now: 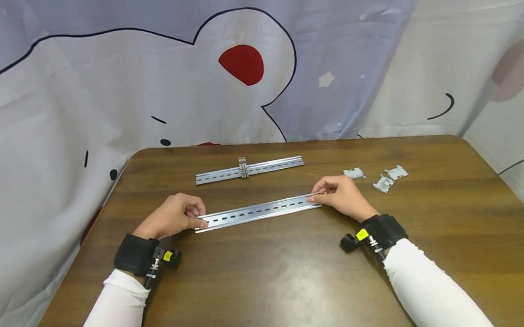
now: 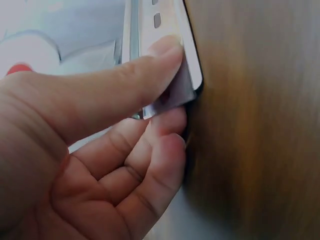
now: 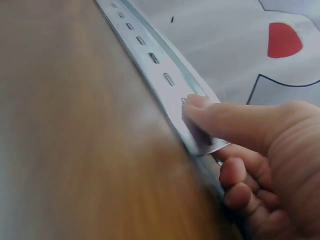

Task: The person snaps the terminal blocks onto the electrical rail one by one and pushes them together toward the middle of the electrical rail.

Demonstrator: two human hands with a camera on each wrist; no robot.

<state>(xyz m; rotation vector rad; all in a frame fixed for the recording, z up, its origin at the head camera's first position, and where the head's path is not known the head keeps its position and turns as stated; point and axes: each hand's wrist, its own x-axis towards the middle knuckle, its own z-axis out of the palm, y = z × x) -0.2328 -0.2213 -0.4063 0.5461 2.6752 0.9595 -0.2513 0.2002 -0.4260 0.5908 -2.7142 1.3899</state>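
Observation:
A slotted metal DIN rail (image 1: 260,211) stretches between my two hands, its right end slightly farther back than its left. My left hand (image 1: 176,215) pinches the left end, with the thumb (image 2: 155,65) on the slotted face and fingers curled beneath. At the other end my right hand (image 1: 341,196) pinches the rail, thumb (image 3: 220,117) on top and fingers bent under the edge. Behind it, a second DIN rail (image 1: 271,166) lies on the table, carrying several narrow modules clipped together (image 1: 243,167) near its middle.
Loose pale terminal pieces lie beyond my right hand: one piece (image 1: 354,173) by itself, and two others, a nearer piece (image 1: 383,184) and a farther piece (image 1: 396,172), close together. The wooden table (image 1: 268,281) ends at a printed curtain (image 1: 173,89) behind.

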